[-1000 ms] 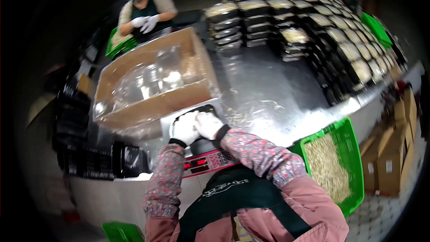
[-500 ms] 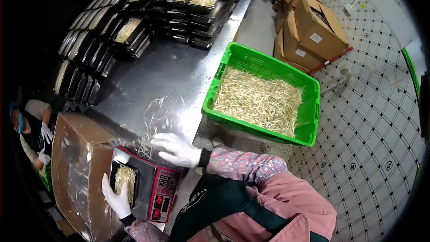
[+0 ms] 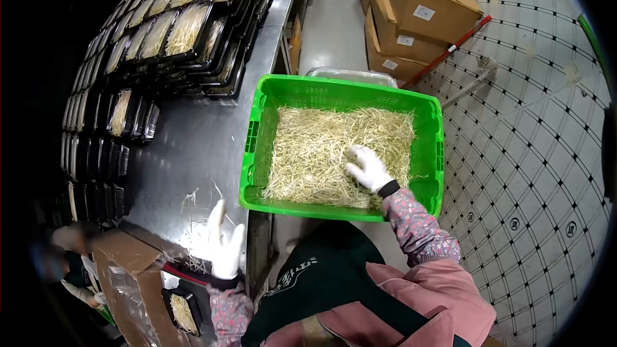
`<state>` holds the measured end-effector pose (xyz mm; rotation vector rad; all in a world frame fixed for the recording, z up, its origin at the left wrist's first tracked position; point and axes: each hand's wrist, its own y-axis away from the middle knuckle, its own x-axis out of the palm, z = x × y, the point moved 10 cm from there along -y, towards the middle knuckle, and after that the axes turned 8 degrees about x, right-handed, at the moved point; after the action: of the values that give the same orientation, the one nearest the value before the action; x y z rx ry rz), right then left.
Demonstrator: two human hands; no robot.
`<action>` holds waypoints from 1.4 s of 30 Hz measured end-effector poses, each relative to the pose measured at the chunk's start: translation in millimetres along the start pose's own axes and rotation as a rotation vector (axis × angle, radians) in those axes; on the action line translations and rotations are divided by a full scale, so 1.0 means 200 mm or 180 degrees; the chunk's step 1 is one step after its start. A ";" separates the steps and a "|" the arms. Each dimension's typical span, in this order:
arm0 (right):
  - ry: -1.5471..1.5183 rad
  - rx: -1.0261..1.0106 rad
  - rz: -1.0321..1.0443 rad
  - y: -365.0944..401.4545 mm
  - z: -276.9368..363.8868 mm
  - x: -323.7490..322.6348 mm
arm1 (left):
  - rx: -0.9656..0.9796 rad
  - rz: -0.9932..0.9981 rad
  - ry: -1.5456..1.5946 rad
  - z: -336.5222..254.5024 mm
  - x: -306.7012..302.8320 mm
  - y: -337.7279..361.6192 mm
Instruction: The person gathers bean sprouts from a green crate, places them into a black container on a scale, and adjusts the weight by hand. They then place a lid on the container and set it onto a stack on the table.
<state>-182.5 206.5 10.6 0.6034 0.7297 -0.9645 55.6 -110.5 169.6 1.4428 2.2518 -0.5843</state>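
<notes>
Bean sprouts (image 3: pixel 315 154) fill the bottom of a green crate (image 3: pixel 347 214). My right hand (image 3: pixel 368 168), in a white glove, rests on the sprouts with its fingers apart. My left hand (image 3: pixel 222 241), gloved too, is held above the metal table's edge with its fingers spread and nothing in them. Below it, a black tray of sprouts (image 3: pixel 183 311) sits on the red scale (image 3: pixel 185 274), which my left sleeve partly covers. A few loose sprouts (image 3: pixel 191 199) lie on the table beyond my left hand.
Stacks of filled black trays (image 3: pixel 186 29) line the far and left parts of the metal table (image 3: pixel 186 148). An open cardboard box (image 3: pixel 132 276) stands left of the scale. More cardboard boxes (image 3: pixel 418 19) are beyond the crate. A co-worker (image 3: pixel 77 270) is at the lower left.
My left hand has left the tray on the scale and risen toward the crate. My right hand has moved from the table into the crate. The view has shifted toward the crate.
</notes>
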 end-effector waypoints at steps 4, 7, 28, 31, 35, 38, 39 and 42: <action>0.0215 0.0380 0.0113 -0.30 -0.33 -0.03 | 0.0327 0.1041 -0.0324 0.00 0.54 -0.36; 0.0236 0.0299 0.0468 -0.54 -0.24 0.10 | 0.0111 0.1552 -0.0605 0.23 0.85 -0.45; 0.1477 0.0138 0.1407 -1.20 0.03 0.95 | -0.0742 0.1496 -0.0010 0.45 1.03 -0.37; 0.1177 0.0107 0.1494 -1.19 0.04 0.96 | -0.0760 0.1497 0.0031 0.49 1.05 -0.37; 0.1411 0.0067 0.1616 -1.19 -0.04 1.07 | -0.0561 0.1674 -0.0361 0.52 1.09 -0.47; 0.0865 -0.0525 0.0892 -1.10 0.01 0.94 | -0.0162 0.1681 -0.0747 0.45 1.14 -0.71; 0.0209 -0.0502 0.1081 -1.06 -0.01 0.94 | 0.0128 0.1648 -0.0965 0.44 1.19 -0.79; 0.0004 -0.0353 0.0929 -0.99 0.04 0.81 | 0.0583 0.2015 -0.1707 0.50 1.42 -1.03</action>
<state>-295.7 29.7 -138.1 0.5941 0.6700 -0.6502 -232.0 -30.2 -39.4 1.7150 1.2710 -0.8427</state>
